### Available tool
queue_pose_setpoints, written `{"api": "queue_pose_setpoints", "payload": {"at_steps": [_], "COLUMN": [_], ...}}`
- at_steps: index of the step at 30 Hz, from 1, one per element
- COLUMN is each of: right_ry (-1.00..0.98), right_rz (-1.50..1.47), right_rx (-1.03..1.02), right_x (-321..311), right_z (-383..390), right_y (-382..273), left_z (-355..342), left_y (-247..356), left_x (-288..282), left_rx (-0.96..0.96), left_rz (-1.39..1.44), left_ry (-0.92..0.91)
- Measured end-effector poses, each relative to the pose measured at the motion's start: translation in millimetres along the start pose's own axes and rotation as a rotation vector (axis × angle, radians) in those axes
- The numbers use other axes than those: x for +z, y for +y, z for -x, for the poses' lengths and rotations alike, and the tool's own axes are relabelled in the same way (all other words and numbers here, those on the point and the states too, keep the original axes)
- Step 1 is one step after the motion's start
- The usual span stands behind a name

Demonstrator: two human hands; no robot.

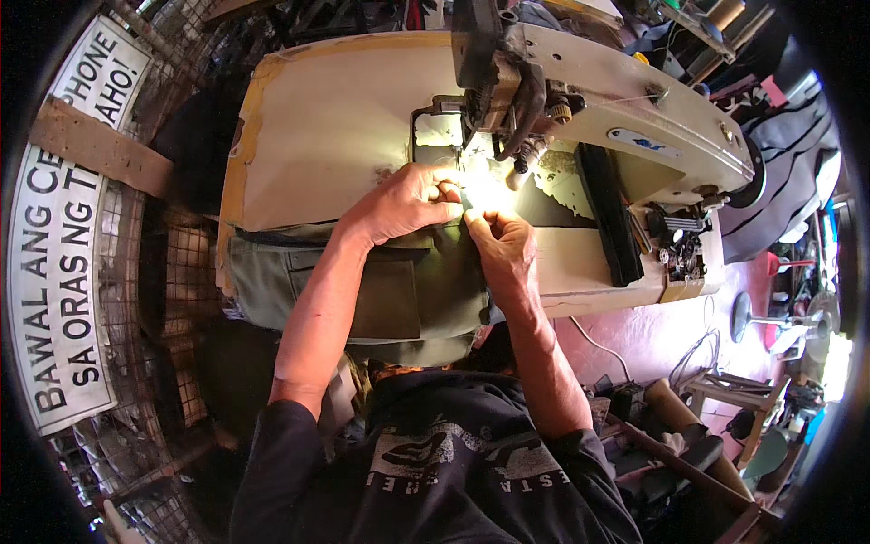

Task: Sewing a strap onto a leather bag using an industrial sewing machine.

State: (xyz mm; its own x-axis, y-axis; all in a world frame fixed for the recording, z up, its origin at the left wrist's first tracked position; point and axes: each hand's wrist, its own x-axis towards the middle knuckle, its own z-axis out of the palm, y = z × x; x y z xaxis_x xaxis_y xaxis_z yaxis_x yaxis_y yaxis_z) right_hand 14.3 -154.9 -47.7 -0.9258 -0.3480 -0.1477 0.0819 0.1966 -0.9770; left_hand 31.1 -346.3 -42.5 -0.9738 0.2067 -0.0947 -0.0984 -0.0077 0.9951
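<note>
A cream industrial sewing machine (625,109) has a bright light glaring under its needle area. An olive-green garment piece (362,290) with a pocket-like flap lies over the front of its worktable (326,118). Just in front of the needle area, my left hand (412,204) is closed, fingertips gripping the garment's upper edge. My right hand (503,245) is closed beside it, thumb and index finger pinching the same edge slightly lower and to the right. The glare hides the exact spot at their fingertips.
A dark padded strip (607,218) lies right of the needle area. A wire mesh wall (190,381) with a wooden plank (104,150) and white signs stands at left. At right are grey material (770,181), a fan (797,322), cables and a wooden stand (725,390) over a pink floor.
</note>
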Motion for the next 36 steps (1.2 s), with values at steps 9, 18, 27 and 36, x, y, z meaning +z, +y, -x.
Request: {"api": "queue_pose_setpoints", "payload": {"at_steps": [9, 18, 27, 36], "right_ry": [-0.004, -0.012, 0.009, 0.025], "right_rz": [-0.041, -0.023, 0.054, 0.158], "right_rx": [-0.043, -0.019, 0.004, -0.189], "right_x": [1.0, 0.9, -3.1, -2.5], "right_z": [-0.4, -3.2, -6.0, -13.2], "right_y": [4.9, 13.9, 5.5, 20.4], "left_z": [-2.0, -0.8, 4.2, 8.9], "left_y": [10.4, 1.9, -0.2, 7.0], "left_x": [5.0, 15.5, 33.7, 19.3], "left_rx": [-0.081, -0.029, 0.37, 0.55], "left_rz": [-0.2, -0.358, -0.712, -1.208], "left_ry": [0.109, 0.314, 0.459, 0.148]}}
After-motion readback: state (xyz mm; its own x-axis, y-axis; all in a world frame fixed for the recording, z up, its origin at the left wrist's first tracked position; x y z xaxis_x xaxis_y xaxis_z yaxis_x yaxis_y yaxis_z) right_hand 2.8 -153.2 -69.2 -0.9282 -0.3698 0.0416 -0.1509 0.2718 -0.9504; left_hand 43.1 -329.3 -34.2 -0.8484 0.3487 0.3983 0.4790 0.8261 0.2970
